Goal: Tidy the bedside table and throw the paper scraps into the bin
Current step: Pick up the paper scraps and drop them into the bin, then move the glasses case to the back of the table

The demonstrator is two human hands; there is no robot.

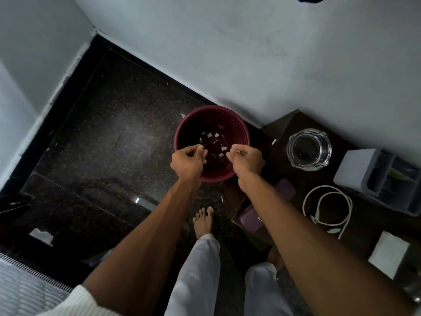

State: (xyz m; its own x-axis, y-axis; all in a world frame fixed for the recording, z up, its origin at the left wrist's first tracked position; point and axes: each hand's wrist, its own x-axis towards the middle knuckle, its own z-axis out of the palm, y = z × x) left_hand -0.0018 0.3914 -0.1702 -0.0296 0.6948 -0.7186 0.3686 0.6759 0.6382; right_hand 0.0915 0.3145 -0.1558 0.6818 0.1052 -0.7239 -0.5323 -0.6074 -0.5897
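A dark red round bin (182, 126) stands on the black floor against the wall, left of the bedside table (284, 169). Several small white paper scraps (215, 142) lie on its bottom. My left hand (188, 159) hovers over the bin's near left rim, fingers loosely curled, with a white scrap right at its fingertips. My right hand (247, 159) hangs over the near right rim, fingers pinched together; whether it holds a scrap is hidden.
On the dark table sit a glass ashtray (308, 149), a grey organiser box (378, 179), a coiled white cable (327, 208), a white napkin (388, 253) and a purple case (251, 218). A white scrap (41, 236) lies on the floor at left. My bare feet stand close to the bin.
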